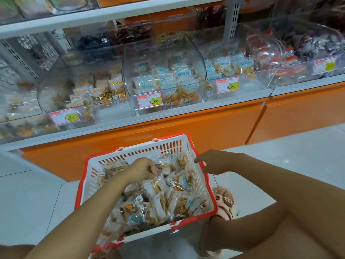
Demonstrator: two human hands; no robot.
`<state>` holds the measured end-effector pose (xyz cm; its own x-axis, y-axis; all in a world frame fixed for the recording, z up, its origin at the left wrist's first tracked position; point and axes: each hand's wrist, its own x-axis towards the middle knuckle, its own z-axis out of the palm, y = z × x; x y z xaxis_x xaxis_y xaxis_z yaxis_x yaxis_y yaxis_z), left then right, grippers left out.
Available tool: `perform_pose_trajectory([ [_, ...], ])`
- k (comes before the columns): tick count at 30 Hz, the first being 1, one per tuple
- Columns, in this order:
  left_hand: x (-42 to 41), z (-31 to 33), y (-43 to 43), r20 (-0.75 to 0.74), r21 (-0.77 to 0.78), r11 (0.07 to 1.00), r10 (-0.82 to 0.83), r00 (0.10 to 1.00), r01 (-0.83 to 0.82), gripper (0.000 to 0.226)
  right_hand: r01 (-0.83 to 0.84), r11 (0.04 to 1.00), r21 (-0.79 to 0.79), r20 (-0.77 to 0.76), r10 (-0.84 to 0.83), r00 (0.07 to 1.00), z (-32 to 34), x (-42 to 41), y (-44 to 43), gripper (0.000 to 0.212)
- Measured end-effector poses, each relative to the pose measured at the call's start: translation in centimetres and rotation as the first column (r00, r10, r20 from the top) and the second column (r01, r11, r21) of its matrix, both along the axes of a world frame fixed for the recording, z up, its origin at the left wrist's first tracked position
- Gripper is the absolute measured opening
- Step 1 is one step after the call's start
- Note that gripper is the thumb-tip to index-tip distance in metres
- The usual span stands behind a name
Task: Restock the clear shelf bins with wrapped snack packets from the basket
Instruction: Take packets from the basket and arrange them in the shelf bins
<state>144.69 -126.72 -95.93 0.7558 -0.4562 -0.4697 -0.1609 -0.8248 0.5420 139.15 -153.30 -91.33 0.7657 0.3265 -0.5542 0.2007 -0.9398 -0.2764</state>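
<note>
Head cam: our left hand (141, 171) clutching packets (158, 200) in the basket (81, 184), lengthwise toward shelf (168, 113); right hand (212, 162) loose over rim, floor (28, 202) around.

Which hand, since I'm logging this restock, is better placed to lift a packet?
Left. The left hand is in the basket among packets, fingers curled on one; the right hand is empty at the rim.

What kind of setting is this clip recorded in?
Most likely a snack shop aisle: clear shelf bins of wrapped snack packets, price tags reading 8.80 on their fronts, and a red-rimmed shopping basket.
</note>
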Motion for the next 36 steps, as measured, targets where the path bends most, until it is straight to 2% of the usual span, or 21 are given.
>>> perform_pose_trajectory([
  [2, -0.2, 0.9, 0.0, 0.108, -0.009, 0.999, -0.036, 0.993, 0.037, 0.019, 0.068, 0.994, 0.086, -0.038, -0.064, 0.997, 0.1, 0.1, 0.4, 0.048],
  [3, -0.4, 1.8, -0.2, 0.183, -0.005, 0.998, -0.059, 0.981, 0.061, 0.017, 0.150, 0.972, 0.181, -0.072, -0.139, 0.988, 0.2, 0.3, 0.6, 0.048],
  [4, -0.7, 3.0, -0.6, 0.277, 0.005, 0.996, -0.085, 0.957, 0.087, 0.013, 0.286, 0.906, 0.313, -0.148, -0.251, 0.957, 0.6, 0.5, 0.7, 0.049],
  [6, -1.4, 5.8, -1.4, 0.496, -0.009, 0.988, -0.132, 0.859, 0.157, 0.004, 0.577, 0.613, 0.540, -0.396, -0.419, 0.817, 1.6, 1.0, 0.8, 0.054],
  [7, -1.9, 7.1, -1.7, 0.599, -0.064, 0.976, -0.130, 0.790, 0.209, 0.001, 0.682, 0.454, 0.573, -0.535, -0.424, 0.731, 2.2, 1.2, 0.8, 0.058],
  [9, -2.7, 9.2, -2.6, 0.752, -0.195, 0.918, -0.086, 0.654, 0.345, 0.010, 0.816, 0.233, 0.528, -0.763, -0.290, 0.577, 3.5, 1.5, 0.4, 0.066],
  [10, -3.1, 9.8, -3.0, 0.803, -0.228, 0.881, -0.070, 0.592, 0.414, 0.013, 0.843, 0.182, 0.507, -0.824, -0.186, 0.536, 4.0, 1.5, 0.2, 0.065],
  [12, -3.4, 10.4, -3.6, 0.863, -0.262, 0.827, -0.030, 0.504, 0.497, 0.011, 0.833, 0.130, 0.538, -0.836, -0.046, 0.547, 4.7, 1.6, -0.1, 0.056],
  [14, -3.3, 10.3, -3.9, 0.858, -0.322, 0.814, 0.035, 0.512, 0.484, 0.008, 0.808, 0.079, 0.584, -0.807, -0.054, 0.588, 5.3, 1.8, -0.6, 0.047],
  [16, -3.1, 10.2, -4.4, 0.735, -0.499, 0.800, 0.188, 0.651, 0.333, 0.007, 0.779, 0.012, 0.627, -0.776, -0.077, 0.626, 6.0, 2.0, -1.4, 0.057],
  [17, -3.1, 10.3, -4.8, 0.561, -0.638, 0.751, 0.306, 0.769, 0.166, 0.011, 0.765, -0.021, 0.644, -0.764, -0.071, 0.642, 6.2, 2.1, -1.8, 0.062],
  [18, -3.2, 10.7, -5.4, 0.281, -0.764, 0.643, 0.418, 0.864, -0.062, 0.016, 0.751, -0.054, 0.659, -0.752, -0.075, 0.655, 6.4, 2.1, -2.1, 0.061],
  [19, -3.2, 11.2, -6.0, -0.028, -0.821, 0.496, 0.460, 0.888, -0.283, 0.018, 0.740, -0.089, 0.666, -0.745, -0.097, 0.659, 6.6, 2.2, -2.3, 0.057],
  [20, -3.2, 11.6, -6.5, -0.286, -0.814, 0.359, 0.436, 0.853, -0.456, 0.018, 0.736, -0.126, 0.665, -0.747, -0.129, 0.652, 6.7, 2.2, -2.4, 0.054],
  [21, -3.0, 12.0, -6.9, -0.440, -0.787, 0.270, 0.386, 0.811, -0.555, 0.018, 0.726, -0.150, 0.671, -0.741, -0.156, 0.653, 6.9, 2.4, -2.4, 0.054],
  [22, -3.0, 12.2, -7.3, -0.502, -0.770, 0.236, 0.350, 0.791, -0.593, 0.021, 0.712, -0.161, 0.684, -0.729, -0.173, 0.662, 7.0, 2.4, -2.3, 0.055],
  [24, -2.9, 12.3, -7.9, -0.451, -0.784, 0.267, 0.375, 0.810, -0.560, 0.025, 0.685, -0.155, 0.712, -0.701, -0.209, 0.681, 7.2, 2.5, -2.2, 0.054],
  [25, -2.7, 12.2, -8.1, -0.398, -0.794, 0.293, 0.413, 0.819, -0.533, 0.022, 0.679, -0.117, 0.725, -0.684, -0.239, 0.689, 7.4, 2.5, -2.2, 0.052],
  [30, -1.0, 12.6, -9.3, -0.221, -0.782, 0.440, 0.466, 0.857, -0.441, 0.013, 0.611, 0.291, 0.736, -0.496, -0.381, 0.780, 10.1, 2.1, -2.7, 0.053],
  [33, 0.0, 14.7, -11.4, -0.103, -0.781, 0.534, 0.403, 0.909, -0.325, 0.013, 0.495, 0.515, 0.700, -0.209, -0.515, 0.831, 12.8, 1.9, -3.9, 0.050],
  [36, 1.6, 17.1, -14.4, 0.013, -0.789, 0.586, 0.317, 0.948, -0.185, 0.016, 0.408, 0.611, 0.678, -0.024, -0.537, 0.843, 16.1, 1.8, -5.9, 0.036],
])
